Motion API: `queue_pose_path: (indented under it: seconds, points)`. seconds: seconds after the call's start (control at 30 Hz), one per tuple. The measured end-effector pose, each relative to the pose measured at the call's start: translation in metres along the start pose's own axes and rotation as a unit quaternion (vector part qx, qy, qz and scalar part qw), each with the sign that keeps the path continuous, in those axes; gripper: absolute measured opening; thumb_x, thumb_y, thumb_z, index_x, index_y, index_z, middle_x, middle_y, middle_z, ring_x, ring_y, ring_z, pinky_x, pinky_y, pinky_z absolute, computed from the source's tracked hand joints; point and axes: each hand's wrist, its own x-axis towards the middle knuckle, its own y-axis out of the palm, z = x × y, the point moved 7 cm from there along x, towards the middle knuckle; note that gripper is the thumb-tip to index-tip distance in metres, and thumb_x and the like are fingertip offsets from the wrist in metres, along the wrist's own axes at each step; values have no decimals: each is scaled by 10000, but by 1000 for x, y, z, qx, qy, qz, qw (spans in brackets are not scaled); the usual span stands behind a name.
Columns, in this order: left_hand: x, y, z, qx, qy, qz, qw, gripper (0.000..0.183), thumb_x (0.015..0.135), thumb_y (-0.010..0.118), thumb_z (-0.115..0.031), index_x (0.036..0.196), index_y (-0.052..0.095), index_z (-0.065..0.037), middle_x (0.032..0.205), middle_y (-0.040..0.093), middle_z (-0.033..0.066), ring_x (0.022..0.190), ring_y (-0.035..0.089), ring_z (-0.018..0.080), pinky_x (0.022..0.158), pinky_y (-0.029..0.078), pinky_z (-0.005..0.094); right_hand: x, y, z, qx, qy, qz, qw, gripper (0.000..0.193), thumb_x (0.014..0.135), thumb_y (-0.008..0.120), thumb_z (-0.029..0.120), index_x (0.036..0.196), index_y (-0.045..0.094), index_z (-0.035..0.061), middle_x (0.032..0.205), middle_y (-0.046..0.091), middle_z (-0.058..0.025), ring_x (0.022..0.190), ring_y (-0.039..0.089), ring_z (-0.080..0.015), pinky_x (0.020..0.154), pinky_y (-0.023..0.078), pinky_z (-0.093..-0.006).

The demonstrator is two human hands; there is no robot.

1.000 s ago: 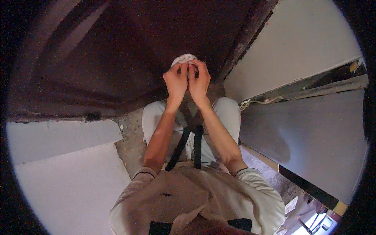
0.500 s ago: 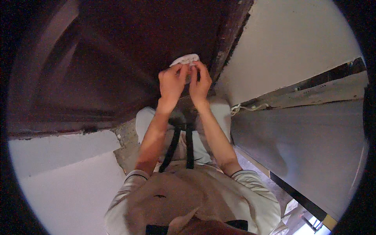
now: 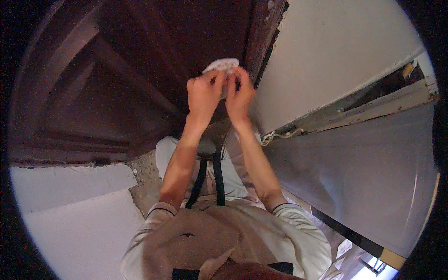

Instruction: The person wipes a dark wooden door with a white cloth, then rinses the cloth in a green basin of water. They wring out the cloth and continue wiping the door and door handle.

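Note:
A crumpled white cloth point(image 3: 223, 63) is pinched between my two hands, in front of a dark brown panelled door point(image 3: 140, 51). My left hand point(image 3: 204, 93) is closed on the cloth's left side, thumb and fingers drawn together. On the right side my right hand point(image 3: 241, 95) grips it with bent fingers. Both hands are close together, wrists a little apart. Part of the cloth hangs down between the fingers and is mostly hidden by them. Whether the cloth touches the door, I cannot tell.
To the right of the door frame point(image 3: 261, 37) stands a cream wall point(image 3: 345, 51). Below it is a large grey panel point(image 3: 364, 158), with a pale knotted cord point(image 3: 269, 137) at its corner. A white wall point(image 3: 79, 219) lies at the lower left. My knees are bent beneath my arms.
The view has swung slightly, so the door panels and grey panel sit differently. Both hands keep hold of the cloth, their fingers shifting only a little.

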Motion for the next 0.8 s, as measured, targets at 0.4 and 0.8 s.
queue_pose_path:
  seconds: [0.4, 0.8]
  points:
    - [-55, 62, 55, 69, -19, 12, 997, 186, 902, 659, -189, 825, 720, -30, 756, 684, 216, 664, 683, 386, 606, 553, 463, -46, 0, -63, -65, 14, 19, 998, 176, 968, 566, 29, 1141, 590, 2, 1022, 701, -214, 923, 689, -409, 776, 534, -444]
    - [-110, 15, 130, 113, -62, 46, 991, 179, 900, 642, -190, 914, 741, -42, 813, 698, 218, 759, 687, 399, 683, 566, 484, -130, 60, -59, -2, 108, 158, 982, 212, 924, 603, 22, 1135, 589, 7, 996, 711, -218, 861, 719, -347, 728, 538, -400]
